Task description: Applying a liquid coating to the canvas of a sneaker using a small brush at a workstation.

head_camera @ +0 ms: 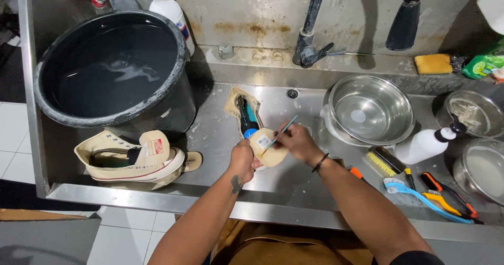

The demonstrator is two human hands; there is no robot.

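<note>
Head view looks straight down into a steel sink (220, 133), and I see both of my hands meeting over its middle. My left hand (243, 159) is closed around the tongue (269, 149) of a cream canvas shoe (247, 115), which lies sole-down on the sink floor with its toe pointing away from me; the tongue is folded back toward me so its white label faces up. My right hand (296, 141) is pinched shut on a thin teal brush (280, 134), held like a pen, with its lower end touching the tongue just beside the label.

A second cream high-top (131, 162) lies on its side near the sink's front left, just below a big black bucket (113, 70) filled with water. To my right, well apart from the hands, sit an empty steel bowl (371, 109), a white pump bottle (426, 144) lying over, a yellow-bristled scrub brush (382, 163), and several blue and orange-handled brushes (430, 194). A dark tap (310, 39) rises at the back wall, with a yellow sponge (432, 64) on the ledge beside it.
</note>
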